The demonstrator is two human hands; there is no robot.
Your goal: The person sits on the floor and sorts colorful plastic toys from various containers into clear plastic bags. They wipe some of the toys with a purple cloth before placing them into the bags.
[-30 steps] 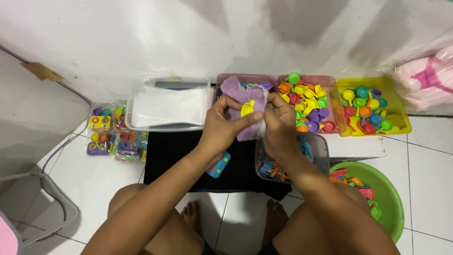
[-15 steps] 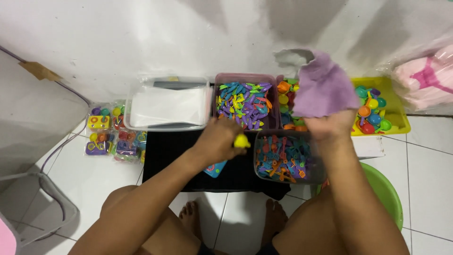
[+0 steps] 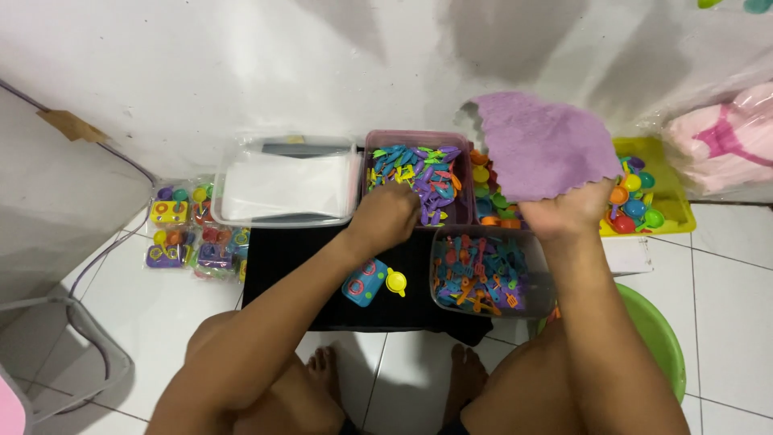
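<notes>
I see my right hand (image 3: 573, 216), right of centre in the frame, with its fingers clamped on the lower edge of a purple cloth (image 3: 541, 145) lifted above the pink tray of round toys (image 3: 483, 189). My left hand (image 3: 388, 216) reaches into the pink box of small plastic utensils (image 3: 419, 173) at upper centre; whether its fingers are together or apart, I cannot tell. A yellow toy piece (image 3: 395, 281) lies on the black mat (image 3: 290, 266) below. I judge this a sorting step; next calls for a clean pinch.
</notes>
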